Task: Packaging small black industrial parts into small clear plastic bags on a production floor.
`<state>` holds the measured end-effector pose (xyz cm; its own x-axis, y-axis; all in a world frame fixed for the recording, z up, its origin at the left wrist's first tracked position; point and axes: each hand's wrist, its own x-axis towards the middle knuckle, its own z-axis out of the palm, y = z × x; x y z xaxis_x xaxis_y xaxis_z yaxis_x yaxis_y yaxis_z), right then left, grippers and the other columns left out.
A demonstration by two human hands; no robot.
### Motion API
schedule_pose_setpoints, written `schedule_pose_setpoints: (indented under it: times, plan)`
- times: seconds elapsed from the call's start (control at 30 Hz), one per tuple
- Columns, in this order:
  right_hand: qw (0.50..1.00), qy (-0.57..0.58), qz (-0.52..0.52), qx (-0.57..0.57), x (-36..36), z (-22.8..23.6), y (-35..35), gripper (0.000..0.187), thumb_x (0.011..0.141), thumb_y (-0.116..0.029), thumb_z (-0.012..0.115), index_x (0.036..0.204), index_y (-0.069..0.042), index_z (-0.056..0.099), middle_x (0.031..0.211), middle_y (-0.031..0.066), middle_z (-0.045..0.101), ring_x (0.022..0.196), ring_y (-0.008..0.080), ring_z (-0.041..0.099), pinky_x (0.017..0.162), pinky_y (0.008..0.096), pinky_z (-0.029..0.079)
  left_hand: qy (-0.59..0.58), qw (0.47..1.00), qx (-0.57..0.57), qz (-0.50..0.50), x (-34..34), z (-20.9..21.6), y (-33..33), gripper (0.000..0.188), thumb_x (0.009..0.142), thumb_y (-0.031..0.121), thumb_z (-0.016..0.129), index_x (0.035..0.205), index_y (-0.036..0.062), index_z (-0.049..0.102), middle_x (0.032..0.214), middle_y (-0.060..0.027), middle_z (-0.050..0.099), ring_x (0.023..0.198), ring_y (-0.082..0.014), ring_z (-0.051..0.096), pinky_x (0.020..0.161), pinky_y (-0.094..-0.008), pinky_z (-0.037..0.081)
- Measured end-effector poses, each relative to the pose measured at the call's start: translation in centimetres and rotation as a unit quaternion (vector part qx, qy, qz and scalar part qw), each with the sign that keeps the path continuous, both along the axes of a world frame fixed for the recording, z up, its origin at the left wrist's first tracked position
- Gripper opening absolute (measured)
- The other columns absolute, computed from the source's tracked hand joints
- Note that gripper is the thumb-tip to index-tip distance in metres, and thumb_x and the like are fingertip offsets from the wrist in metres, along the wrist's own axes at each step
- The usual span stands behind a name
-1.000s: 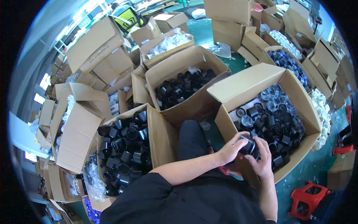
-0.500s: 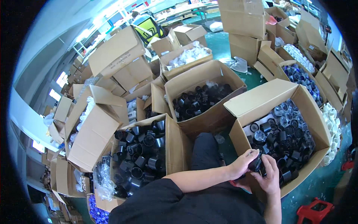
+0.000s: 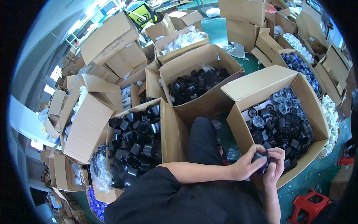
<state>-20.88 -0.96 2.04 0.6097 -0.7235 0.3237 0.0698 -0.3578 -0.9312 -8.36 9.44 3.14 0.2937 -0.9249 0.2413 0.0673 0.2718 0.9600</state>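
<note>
Both of my hands are closed round one small black plastic part (image 3: 264,163), just over the near left edge of the right-hand carton (image 3: 234,128). My left hand (image 3: 249,164) grips it from the left, its thumb lying across the front. On the other side, the fingers of my right hand (image 3: 275,164) curl around it. Much of the part's shape is hidden by my fingers. Inside that carton lie black plastic pieces (image 3: 274,128), some round with spoked faces, along with clear plastic pieces (image 3: 285,99).
Another carton (image 3: 169,138) of black cup-shaped parts (image 3: 136,145) stands at my left. Ahead is a carton (image 3: 205,104) with more black parts. White pieces (image 3: 328,123) lie beyond the right carton. A red stool (image 3: 309,205) is at the lower right; a clear bag (image 3: 100,173) hangs at far left.
My hands have turned the black part, and my left thumb now lies across its front. The surroundings sit slightly higher in the picture as my head has tilted.
</note>
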Motion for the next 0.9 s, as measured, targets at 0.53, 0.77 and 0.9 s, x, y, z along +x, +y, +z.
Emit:
schedule_pose_setpoints:
  times: [0.53, 0.77, 0.9]
  plan:
    - [0.858, -0.043, 0.144, -0.49, 0.4, 6.3, 3.1, 0.036, 0.095, -0.031, 0.063, 0.113, 0.0, 0.057, 0.123, 0.0158, 0.055, 0.112, 0.029, 0.055, 0.095, 0.0434, 0.048, 0.039, 0.967, 0.046, -0.248, 2.1, 5.8, 2.7, 0.041, 0.101, 0.014, 0.051, 0.139, 0.0081, 0.036, 0.133, -0.0128, 0.047, 0.11, -0.0252, 0.053, 0.098, -0.0377, 0.044]
    - [0.949, 0.029, 0.108, -0.296, 0.1, 5.9, 4.3, 0.059, 0.097, -0.043, 0.054, 0.13, 0.005, 0.045, 0.139, 0.0213, 0.044, 0.124, 0.0339, 0.05, 0.106, 0.0419, 0.042, 0.024, 0.982, -0.183, -0.042, -0.9, 8.2, 5.0, 0.014, 0.091, 0.012, 0.057, 0.103, 0.0074, 0.053, 0.109, -0.0118, 0.056, 0.085, -0.0264, 0.053, 0.082, -0.0356, 0.044]
    - [0.977, 0.076, 0.085, -0.182, -0.2, 5.5, 5.2, 0.072, 0.098, -0.05, 0.049, 0.14, 0.007, 0.038, 0.149, 0.0244, 0.038, 0.131, 0.0367, 0.047, 0.112, 0.0411, 0.038, -0.029, 0.98, -0.199, -0.005, -1.1, 5.6, 4.2, 0.018, 0.088, 0.016, 0.063, 0.101, 0.0091, 0.053, 0.11, -0.0127, 0.056, 0.087, -0.0269, 0.053, 0.08, -0.0396, 0.044]
